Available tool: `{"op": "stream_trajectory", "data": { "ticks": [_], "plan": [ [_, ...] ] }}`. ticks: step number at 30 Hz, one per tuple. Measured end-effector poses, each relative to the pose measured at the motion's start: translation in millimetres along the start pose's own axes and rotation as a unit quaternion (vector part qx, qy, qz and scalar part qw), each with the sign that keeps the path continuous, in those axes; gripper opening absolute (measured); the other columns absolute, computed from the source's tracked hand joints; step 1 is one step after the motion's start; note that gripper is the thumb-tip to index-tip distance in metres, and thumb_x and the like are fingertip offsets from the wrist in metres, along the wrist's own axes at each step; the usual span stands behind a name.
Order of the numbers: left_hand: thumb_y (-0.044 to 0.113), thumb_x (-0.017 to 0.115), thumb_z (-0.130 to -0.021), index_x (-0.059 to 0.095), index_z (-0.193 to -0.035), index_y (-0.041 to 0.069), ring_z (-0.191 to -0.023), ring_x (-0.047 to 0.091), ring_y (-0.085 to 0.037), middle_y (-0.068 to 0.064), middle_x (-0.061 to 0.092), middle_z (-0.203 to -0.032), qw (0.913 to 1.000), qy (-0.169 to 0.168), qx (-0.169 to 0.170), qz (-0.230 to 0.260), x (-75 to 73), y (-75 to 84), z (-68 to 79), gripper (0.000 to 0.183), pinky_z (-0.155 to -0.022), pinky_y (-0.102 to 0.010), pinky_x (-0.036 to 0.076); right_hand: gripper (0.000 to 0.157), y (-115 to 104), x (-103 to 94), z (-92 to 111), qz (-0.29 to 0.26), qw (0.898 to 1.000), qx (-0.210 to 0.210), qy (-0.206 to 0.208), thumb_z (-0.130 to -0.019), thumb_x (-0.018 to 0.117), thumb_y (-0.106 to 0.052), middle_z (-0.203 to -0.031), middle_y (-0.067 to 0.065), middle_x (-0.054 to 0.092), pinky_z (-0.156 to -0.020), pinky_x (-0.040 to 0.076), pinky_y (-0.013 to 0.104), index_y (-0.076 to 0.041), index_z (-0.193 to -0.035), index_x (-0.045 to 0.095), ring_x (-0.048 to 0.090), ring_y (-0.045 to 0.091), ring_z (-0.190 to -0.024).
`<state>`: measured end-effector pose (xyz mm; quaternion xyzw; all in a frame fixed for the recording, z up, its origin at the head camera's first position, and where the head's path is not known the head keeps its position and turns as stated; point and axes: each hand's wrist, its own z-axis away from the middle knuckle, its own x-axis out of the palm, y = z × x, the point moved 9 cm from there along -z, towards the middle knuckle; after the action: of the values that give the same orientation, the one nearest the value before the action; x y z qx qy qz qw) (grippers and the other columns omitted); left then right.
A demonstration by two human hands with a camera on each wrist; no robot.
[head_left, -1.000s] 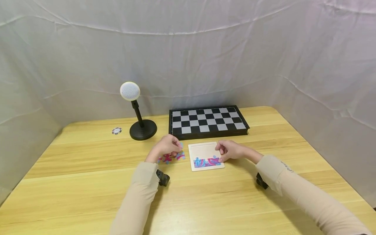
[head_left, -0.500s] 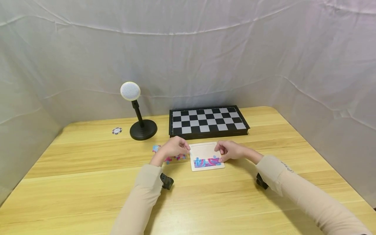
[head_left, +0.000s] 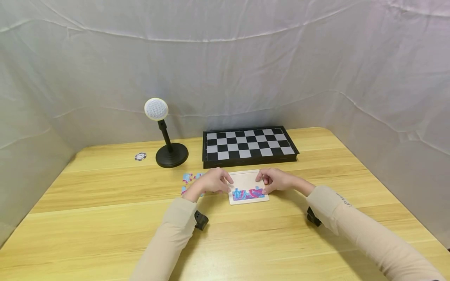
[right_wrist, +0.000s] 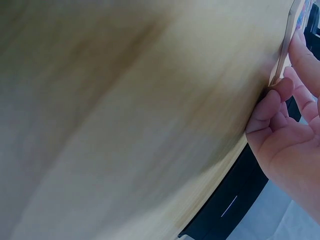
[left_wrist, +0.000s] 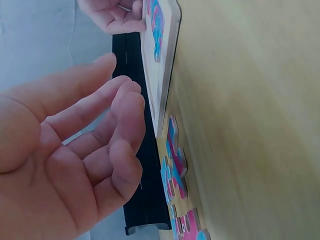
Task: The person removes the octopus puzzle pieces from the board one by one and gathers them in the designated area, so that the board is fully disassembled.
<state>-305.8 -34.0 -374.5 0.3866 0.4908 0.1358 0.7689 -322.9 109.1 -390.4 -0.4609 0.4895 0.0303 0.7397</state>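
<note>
A light wooden puzzle tray (head_left: pixel 249 202) lies flat on the table, with joined pink and blue jigsaw pieces (head_left: pixel 247 194) along its near side. My right hand (head_left: pixel 277 180) grips the tray's right edge, its thumb on the near right corner of the pieces. Over the tray's left edge is my left hand (head_left: pixel 213 180), palm facing the left wrist camera. Its fingers (left_wrist: pixel 127 115) are loosely bent, thumb apart, and nothing shows between them. Loose jigsaw pieces (head_left: pixel 187 178) lie left of the tray, partly hidden by the left hand; in the left wrist view several pieces (left_wrist: pixel 175 150) appear beside it.
A black and white chessboard (head_left: pixel 250 144) lies behind the tray. At the back left stands a black stand with a round white mesh head (head_left: pixel 156 109). A poker chip (head_left: pixel 140 156) lies left of it. Pale cloth (head_left: pixel 225 78) hangs around the table.
My left hand has moved right and slightly toward me, from the loose pieces to the tray's left edge. More loose pieces show behind it. The right hand and tray have stayed put.
</note>
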Motion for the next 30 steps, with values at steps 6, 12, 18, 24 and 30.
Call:
{"op": "stream_trajectory", "data": {
  "ticks": [6,12,18,24,30],
  "plan": [
    [-0.007,0.066,-0.072,0.063,-0.102,-0.004,-0.047,0.043,-0.010,-0.004,0.054,-0.057,0.9995,-0.026,0.011,-0.017,7.1,5.5,1.8,0.030,-0.046,-0.018,0.034,0.029,0.6,0.4,-0.4,-0.002,1.000,-0.004,-0.002,-0.074,0.070,-0.002,-0.073,0.004,0.044,-0.060,0.036,0.024,0.003,-0.098,0.055,0.039,0.014,-0.066],
    [-0.004,0.069,-0.071,0.064,-0.105,0.000,-0.047,0.045,-0.010,-0.002,0.056,-0.061,0.9981,-0.037,-0.003,-0.049,12.8,3.1,-0.7,0.034,-0.047,-0.019,0.037,0.028,0.8,1.4,-0.3,-0.007,1.000,-0.004,-0.006,-0.074,0.069,-0.002,-0.073,0.004,0.046,-0.060,0.037,0.024,0.002,-0.098,0.056,0.040,0.014,-0.066],
    [0.001,0.072,-0.072,0.064,-0.106,0.002,-0.045,0.046,-0.011,-0.003,0.060,-0.068,0.9960,-0.046,-0.018,-0.075,17.0,4.1,-4.4,0.035,-0.047,-0.020,0.037,0.027,-1.5,2.7,-0.4,-0.032,0.999,-0.004,-0.019,-0.074,0.068,0.002,-0.065,0.000,0.046,-0.059,0.037,0.023,0.001,-0.099,0.058,0.041,0.012,-0.060],
    [0.001,0.071,-0.072,0.065,-0.104,0.002,-0.045,0.047,-0.011,-0.004,0.063,-0.075,0.9943,-0.046,-0.014,-0.095,20.4,5.0,-8.2,0.033,-0.047,-0.019,0.038,0.025,-4.5,5.1,-1.4,-0.048,0.998,-0.016,-0.036,-0.075,0.065,0.005,-0.061,-0.002,0.046,-0.057,0.036,0.022,0.000,-0.099,0.062,0.041,0.010,-0.057],
    [0.000,0.072,-0.071,0.066,-0.102,0.002,-0.047,0.051,-0.011,-0.003,0.062,-0.072,0.9941,-0.038,-0.019,-0.099,21.3,4.7,-9.8,0.032,-0.048,-0.020,0.039,0.026,-8.3,6.8,-0.8,-0.058,0.997,-0.038,-0.044,-0.074,0.064,0.008,-0.066,0.000,0.049,-0.056,0.037,0.021,0.002,-0.099,0.064,0.043,0.010,-0.060]
  ]
}}
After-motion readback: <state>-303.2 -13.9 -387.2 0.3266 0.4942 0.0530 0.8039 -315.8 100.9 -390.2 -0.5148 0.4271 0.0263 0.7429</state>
